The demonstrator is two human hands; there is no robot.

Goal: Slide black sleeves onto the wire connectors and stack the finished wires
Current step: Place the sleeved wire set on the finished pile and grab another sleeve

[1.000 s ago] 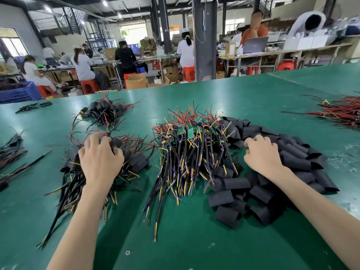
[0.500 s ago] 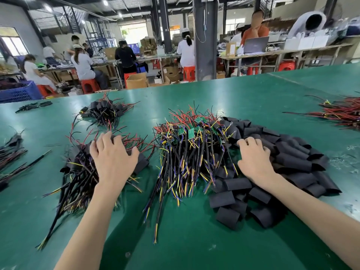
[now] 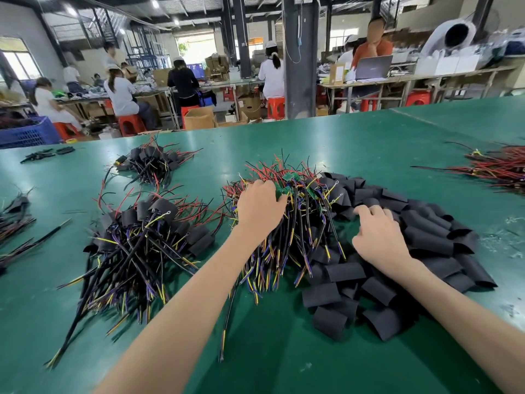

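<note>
Left grip [image 3: 261, 206] atop bare wires [image 3: 298, 240], closure hidden from me; right grip [image 3: 377, 237] loosely spread on sleeves [image 3: 426, 231] just rightward. Wires run toward me.

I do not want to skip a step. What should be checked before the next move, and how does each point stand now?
1. Left hand on the unsleeved wires: ok.
2. Exactly one wire gripped by it: cannot tell, its grip is hidden in the pile.
3. Right hand on the sleeves: ok.
4. One sleeve pinched by it: cannot tell.
5. Finished stack close by, left of the wires: ok.
</note>
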